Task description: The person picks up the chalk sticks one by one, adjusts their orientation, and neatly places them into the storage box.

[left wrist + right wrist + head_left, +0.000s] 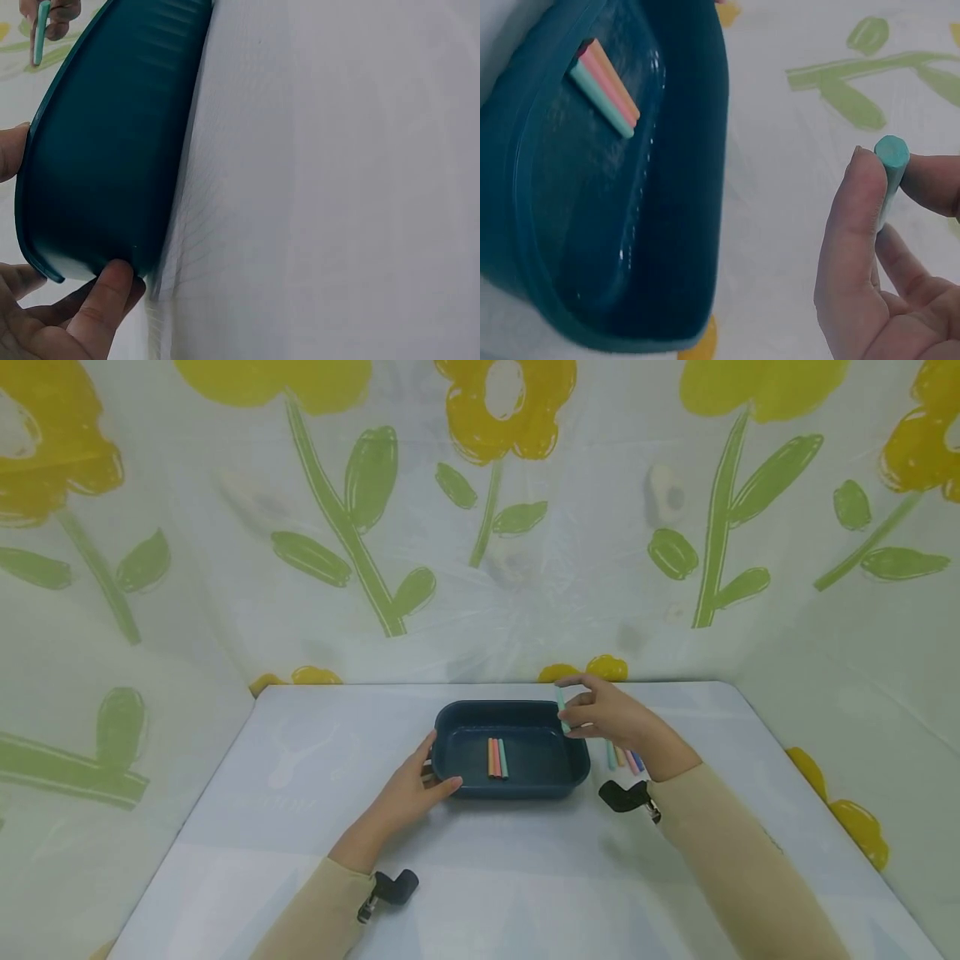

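A dark teal rectangular dish [465, 789] stands on the table. Inside it lie several chalk sticks [607, 90] side by side, orange, pink and green. My left hand [408, 793] holds the dish by its left end, thumb at the front rim and fingers along the end wall; the left wrist view shows fingertips [112, 292] pressed to the outside. Over the dish's right rim, my right hand [607, 710] pinches a light green chalk stick [892, 154] between thumb and fingers. That stick [561, 706] is raised and close to upright in the head view.
More chalk sticks [611, 756], green, orange, pink and blue, lie on the table right of the dish, partly behind the right hand. The white table [300, 827] ends at a flower-printed curtain [570, 577] behind and at both sides. Each sleeve carries a black wrist device [396, 887].
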Available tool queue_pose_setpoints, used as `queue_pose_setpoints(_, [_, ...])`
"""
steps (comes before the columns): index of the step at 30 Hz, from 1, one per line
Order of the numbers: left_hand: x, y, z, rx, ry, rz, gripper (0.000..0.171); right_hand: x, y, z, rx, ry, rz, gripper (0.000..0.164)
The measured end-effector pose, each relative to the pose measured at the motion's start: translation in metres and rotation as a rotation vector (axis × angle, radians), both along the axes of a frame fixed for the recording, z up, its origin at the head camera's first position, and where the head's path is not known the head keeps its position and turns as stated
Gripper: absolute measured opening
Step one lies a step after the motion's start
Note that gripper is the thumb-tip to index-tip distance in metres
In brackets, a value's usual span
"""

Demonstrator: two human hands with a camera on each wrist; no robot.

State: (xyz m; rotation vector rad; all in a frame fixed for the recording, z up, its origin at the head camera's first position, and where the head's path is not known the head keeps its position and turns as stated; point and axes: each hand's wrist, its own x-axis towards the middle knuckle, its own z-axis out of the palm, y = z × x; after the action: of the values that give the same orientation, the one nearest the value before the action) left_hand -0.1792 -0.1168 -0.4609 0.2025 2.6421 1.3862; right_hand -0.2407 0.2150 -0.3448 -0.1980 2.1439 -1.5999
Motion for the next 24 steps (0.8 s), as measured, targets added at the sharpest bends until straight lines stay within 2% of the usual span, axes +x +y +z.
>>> queue_pose_setpoints(11, [0.001,0.0,0.002,-0.003,-0.004,0.0,0.097,-0.003,-0.035,-0.017,-0.007,-0.034,0.027,0.063])
queue_pose_setpoints(24, [0.001,0.0,0.004,-0.004,-0.006,0.0,0.097,-0.009,-0.056,-0.054,0.034,-0.108,-0.037,0.062])
